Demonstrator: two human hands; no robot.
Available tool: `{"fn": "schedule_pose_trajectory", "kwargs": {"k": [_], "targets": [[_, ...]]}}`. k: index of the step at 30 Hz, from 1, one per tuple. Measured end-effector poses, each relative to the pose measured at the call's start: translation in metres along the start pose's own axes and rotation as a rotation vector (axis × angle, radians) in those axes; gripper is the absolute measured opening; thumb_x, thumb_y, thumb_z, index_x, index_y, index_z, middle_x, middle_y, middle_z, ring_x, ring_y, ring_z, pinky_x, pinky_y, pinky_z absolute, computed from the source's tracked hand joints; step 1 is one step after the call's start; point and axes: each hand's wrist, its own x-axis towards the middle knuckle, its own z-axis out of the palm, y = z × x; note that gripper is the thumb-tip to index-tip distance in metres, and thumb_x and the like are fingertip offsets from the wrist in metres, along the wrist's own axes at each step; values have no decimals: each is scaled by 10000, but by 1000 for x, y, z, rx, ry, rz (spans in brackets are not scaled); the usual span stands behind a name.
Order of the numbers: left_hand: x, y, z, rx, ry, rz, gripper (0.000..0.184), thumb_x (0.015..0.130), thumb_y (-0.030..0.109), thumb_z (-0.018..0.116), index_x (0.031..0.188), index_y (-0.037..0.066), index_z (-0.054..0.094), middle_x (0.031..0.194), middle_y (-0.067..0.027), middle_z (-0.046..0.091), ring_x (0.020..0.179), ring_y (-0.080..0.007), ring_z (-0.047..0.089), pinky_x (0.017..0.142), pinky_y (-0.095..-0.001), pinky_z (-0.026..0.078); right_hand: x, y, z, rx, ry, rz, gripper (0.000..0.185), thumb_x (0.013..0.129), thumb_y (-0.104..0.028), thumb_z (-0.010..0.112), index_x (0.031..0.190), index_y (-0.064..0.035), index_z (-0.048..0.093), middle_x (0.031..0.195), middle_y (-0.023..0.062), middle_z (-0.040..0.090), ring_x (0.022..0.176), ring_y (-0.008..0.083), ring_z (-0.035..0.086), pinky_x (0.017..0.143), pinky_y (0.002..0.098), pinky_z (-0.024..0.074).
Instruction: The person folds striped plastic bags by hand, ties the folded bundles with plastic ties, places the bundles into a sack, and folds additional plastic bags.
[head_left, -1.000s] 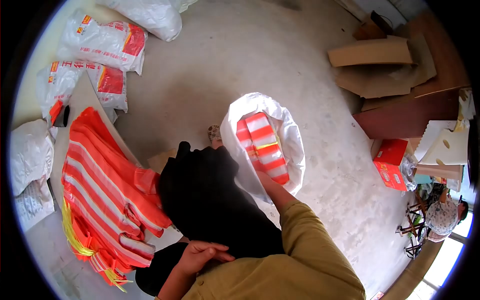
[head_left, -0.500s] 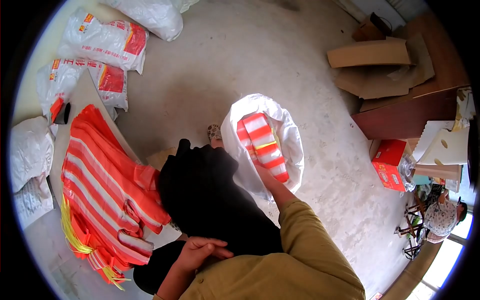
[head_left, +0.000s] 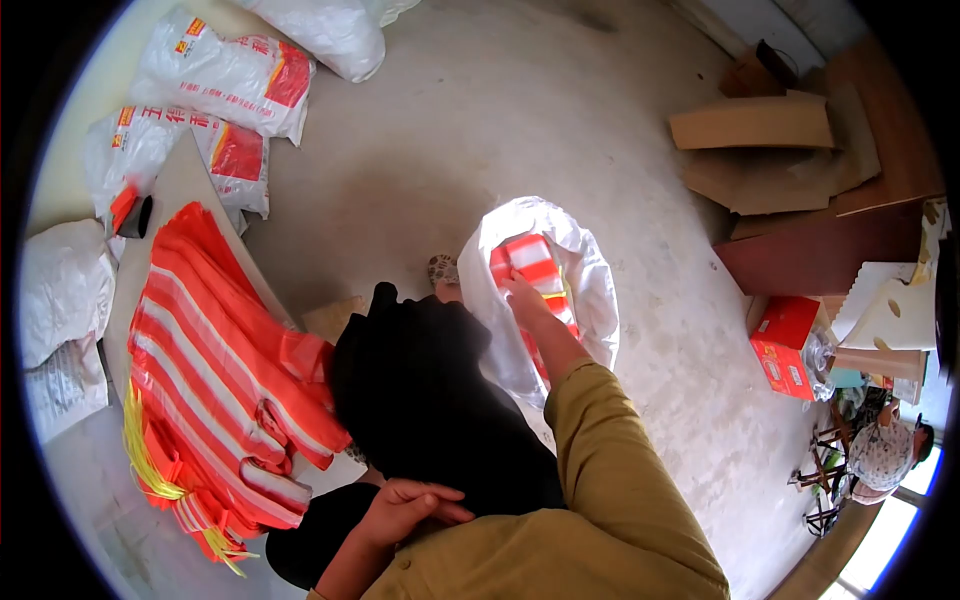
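Note:
My right hand (head_left: 524,299) is inside an open white sack (head_left: 597,290), on top of a folded red-and-white striped bundle (head_left: 530,258) bound with a yellow tie. Its fingertips are too small to make out, so I cannot tell whether they grip the bundle. My left hand (head_left: 412,508) rests at my waist against the dark clothing, fingers loosely stretched, holding nothing. To the left, a pile of red-and-white striped bags (head_left: 215,350) with yellow strings (head_left: 150,465) lies across a table (head_left: 180,175).
Printed white sacks (head_left: 225,80) lie at the upper left. Flattened cardboard (head_left: 760,122) rests at the upper right above a red box (head_left: 785,345). Another person (head_left: 885,455) is at the far right beside dark stools. A cardboard piece (head_left: 332,318) is near the table.
My right hand has moved up inside the sack, from the bundle's lower end to its upper left part. My left hand has stayed at my waist. The whole view has shifted slightly.

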Motion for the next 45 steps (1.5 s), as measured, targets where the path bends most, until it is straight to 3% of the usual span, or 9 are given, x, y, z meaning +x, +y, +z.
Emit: {"fn": "schedule_pose_trajectory", "kwargs": {"k": [3,6,12,15,20,23,33,38,45], "targets": [[1,0,-2,-7,-11,3,375,1119,161,495,1371,-96,603,1225,-277,723,1159,-357,718,1054,-441,557,-7,-33,-29,64,29,53,410,981,-96,597,1389,-54,593,1542,259,490,1421,401,488,1155,420,440],[2,1,-1,-4,-20,-7,375,1118,161,499,1371,-96,603,1227,-277,722,1163,-360,716,1059,-442,553,-26,-76,-71,85,-68,149,489,962,-122,626,1447,-99,569,1605,236,421,1476,388,422,1182,455,406],[2,1,-3,-8,-46,-23,391,1114,192,521,1366,-93,610,1230,-283,720,1171,-363,711,1072,-439,540,-25,-37,-47,-541,105,39,761,900,-280,694,1604,-187,418,1750,163,123,1621,384,77,1305,513,127],[1,3,-2,-10,-38,-40,400,1109,208,536,1360,-93,617,1237,-280,719,1175,-358,710,1077,-438,534,-27,-50,-76,-466,-54,137,841,882,-344,702,1637,-211,357,1756,166,91,1630,378,28,1317,486,60],[-1,1,-5,-36,-21,-55,399,1108,204,540,1362,-94,618,1250,-270,718,1181,-343,708,1083,-431,529,-21,-47,-94,-436,-214,179,905,916,-448,717,1675,-269,259,1770,147,6,1633,362,15,1317,481,83],[0,3,-4,-40,-28,-60,397,1110,198,535,1368,-93,616,1254,-267,717,1191,-342,704,1090,-428,523,-15,-41,-101,-414,-275,217,919,910,-418,734,1678,-278,249,1771,140,3,1632,365,18,1314,483,114],[1,5,-2,-7,-40,-38,409,1109,214,537,1370,-92,613,1238,-283,718,1193,-362,701,1100,-433,516,-75,-16,-57,-536,115,39,753,907,-405,725,1585,-223,452,1727,177,185,1604,410,146,1278,581,175],[1,0,-5,13,-46,-22,407,1115,218,522,1374,-84,612,1234,-283,720,1175,-367,711,1088,-438,526,-135,-31,-45,-518,88,92,670,971,-497,593,1587,-277,446,1728,193,183,1604,440,122,1268,612,161],[4,-12,-10,-44,-69,53,422,1119,235,518,1393,-76,597,1218,-270,728,1155,-361,722,1038,-438,565,-132,-40,-54,-439,-35,204,643,996,-439,573,1599,-274,424,1735,211,156,1611,444,93,1269,600,152]]}}
